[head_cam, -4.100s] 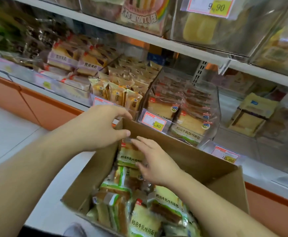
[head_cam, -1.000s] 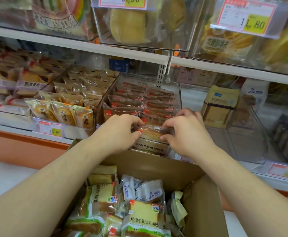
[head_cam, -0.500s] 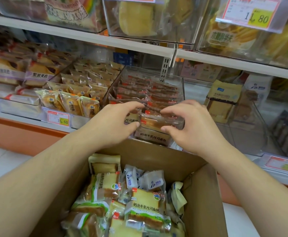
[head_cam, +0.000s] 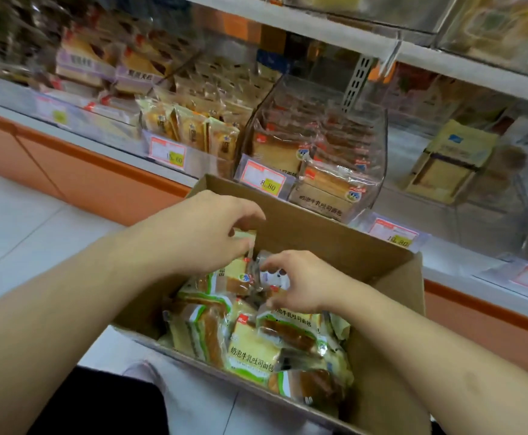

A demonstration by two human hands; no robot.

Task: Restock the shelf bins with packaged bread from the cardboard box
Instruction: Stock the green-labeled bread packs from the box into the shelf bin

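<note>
Inside the cardboard box (head_cam: 344, 246), both hands' fingers (head_cam: 240, 215) pinch bread packs (head_cam: 231, 274) near its far wall.

Matt brown cardboard box (head_cam: 334, 243) — glossy, crinkled plastic bread wrappers (head_cam: 253, 350).

Blurring and cropping across much of the view

Smearing the packs (head_cam: 86, 62) at ten o'clock past reading; cutting off the upper bins (head_cam: 491, 23) at one o'clock; hiding the bread packet (head_cam: 234, 274) partly under the left hand (head_cam: 206, 227) and right hand (head_cam: 300, 282); cropping the cardboard box (head_cam: 385, 400) at six o'clock.
</note>
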